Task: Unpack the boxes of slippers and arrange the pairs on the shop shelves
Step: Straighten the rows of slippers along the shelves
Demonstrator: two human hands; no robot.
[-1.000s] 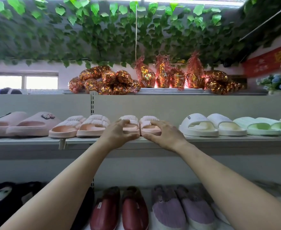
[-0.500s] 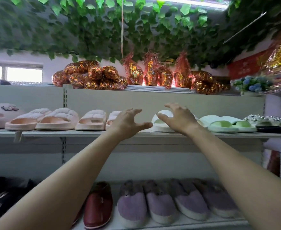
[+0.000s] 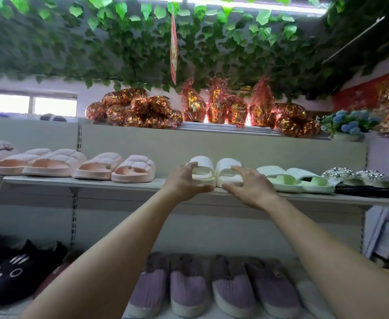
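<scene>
Both hands are reaching to the white pair (image 3: 214, 172) sitting at the front lip of the shelf (image 3: 120, 184): the left hand (image 3: 185, 181) is curling fingers and thumb round the left slipper's outer side, and the right hand (image 3: 250, 185) is cupping the right slipper likewise. A bare gap is lying between this pair and the pink pair (image 3: 116, 168) to the left, while the green pair (image 3: 297, 179) is sitting just beside the right hand.

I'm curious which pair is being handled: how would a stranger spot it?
Find the middle shelf, below the foil-wrapped bundles. The white slippers sit between both hands, left hand, right hand. Pink pairs lie leftward, pale green slippers rightward; only these are plain white.
</scene>
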